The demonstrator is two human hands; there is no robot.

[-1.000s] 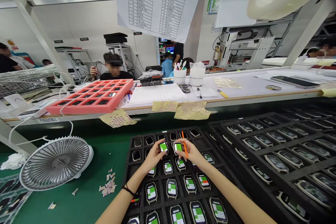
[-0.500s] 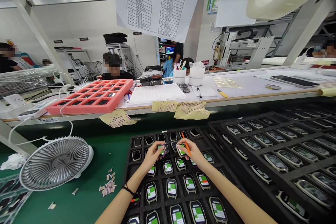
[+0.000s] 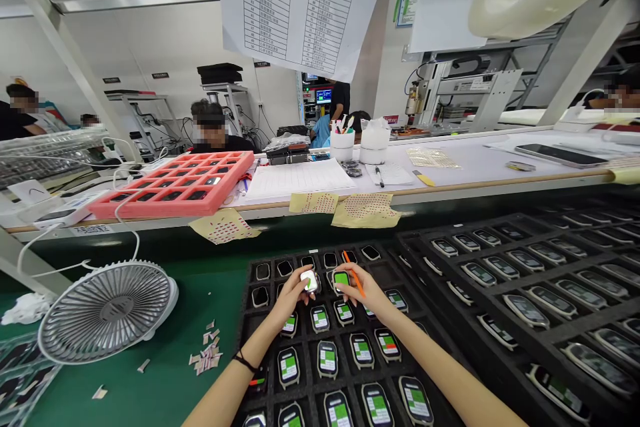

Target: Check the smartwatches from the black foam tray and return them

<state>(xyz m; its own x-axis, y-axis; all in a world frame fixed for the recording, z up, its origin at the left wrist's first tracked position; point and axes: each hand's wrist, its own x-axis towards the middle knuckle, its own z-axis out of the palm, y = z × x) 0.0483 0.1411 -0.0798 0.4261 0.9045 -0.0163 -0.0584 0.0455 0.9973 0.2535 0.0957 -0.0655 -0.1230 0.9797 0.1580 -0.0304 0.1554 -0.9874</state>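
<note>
Over the black foam tray [image 3: 383,270] my left hand [image 3: 290,293] is closed on a smartwatch [image 3: 309,281] without a strap, its screen mostly white. Beside it, my right hand [image 3: 364,288] has a slim orange stick [image 3: 354,273] gripped in it, tilted up and left; whether it is a pen I cannot tell. My right fingertips also touch the right edge of a second smartwatch [image 3: 341,278] with a green and white screen. Several more smartwatches [image 3: 327,358] lie in the tray's compartments below, many lit green and white. Those in the top row [image 3: 285,267] have dark screens.
More black trays of watches [image 3: 530,310] stand to the right. A grey fan [image 3: 107,310] and small paper scraps [image 3: 207,355] are on the green mat at left. The shelf ahead carries a red foam tray [image 3: 175,183], papers [image 3: 300,177] and a pen cup [image 3: 343,145].
The watch in my left hand now shows a mostly white screen instead of green. My right thumb has moved off the other watch's screen towards its edge, uncovering more green.
</note>
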